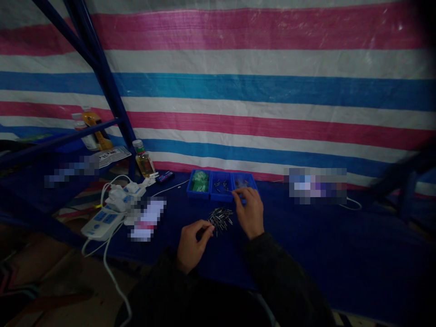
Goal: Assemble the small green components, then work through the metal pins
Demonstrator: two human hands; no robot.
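A loose pile of thin metal pins lies on the blue tabletop between my hands. At its lower left edge is my left hand, thumb and forefinger pinched together; whatever is between them is too small to name. My right hand is up at the right, its fingertips closed near the front of three joined blue bins. Green pieces fill the left bin. The middle bin has a few small metal pieces. Small pale items lie in the right bin, partly behind my right hand.
On the left are a white power strip with cables, a blurred phone, a bottle and a small dark box. A blurred object lies at right. Blue metal posts stand before striped sheeting.
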